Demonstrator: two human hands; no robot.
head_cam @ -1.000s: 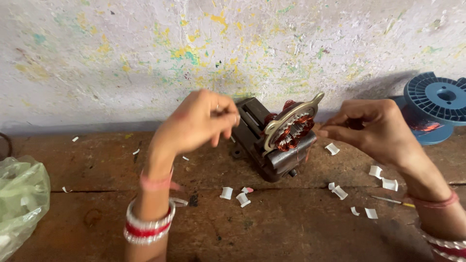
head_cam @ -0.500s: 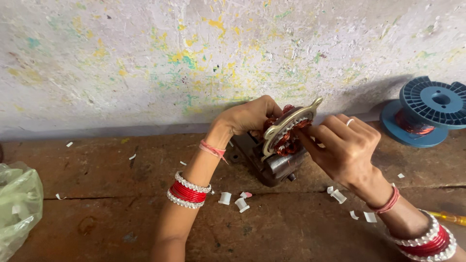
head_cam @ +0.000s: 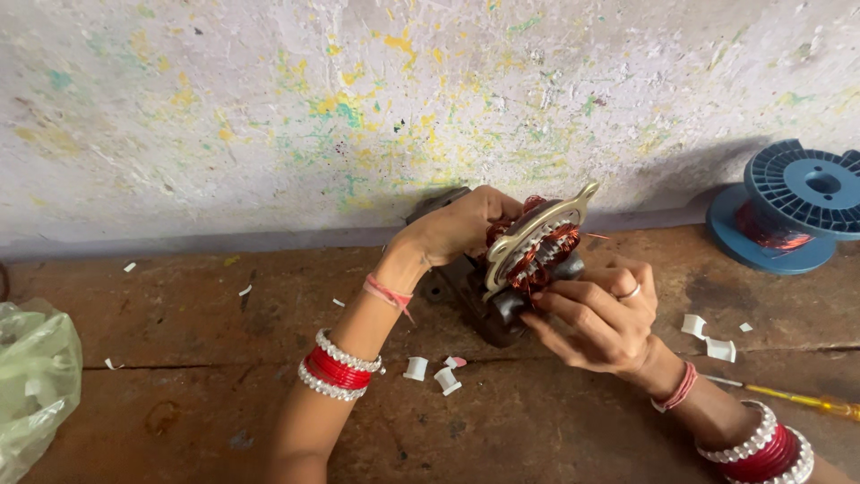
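Stator (head_cam: pixel 528 255) sits mid-bench near the back edge by the wall, propped on a dark block (head_cam: pixel 466 296). Left hand (head_cam: pixel 461 229) clenched over its top rear; right hand (head_cam: pixel 596 323) fingers pinch its lower front edge. Best done, I'd say, by bracing with the left and working only fingertips into the copper windings. Ring face tilts toward the front-right corner; long axis runs lower-left to upper-right.

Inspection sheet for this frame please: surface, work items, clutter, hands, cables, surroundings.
Surface: worn brown wooden bench, cracked.
Work items: motor stator with copper windings, held tilted on a dark block.
Clutter: white paper scraps, plastic bag, yellow-handled screwdriver.
Hands: left hand grips the stator from behind; right hand pinches its lower front.
Cables: blue spool of copper wire.
Surroundings: paint-flecked white wall.
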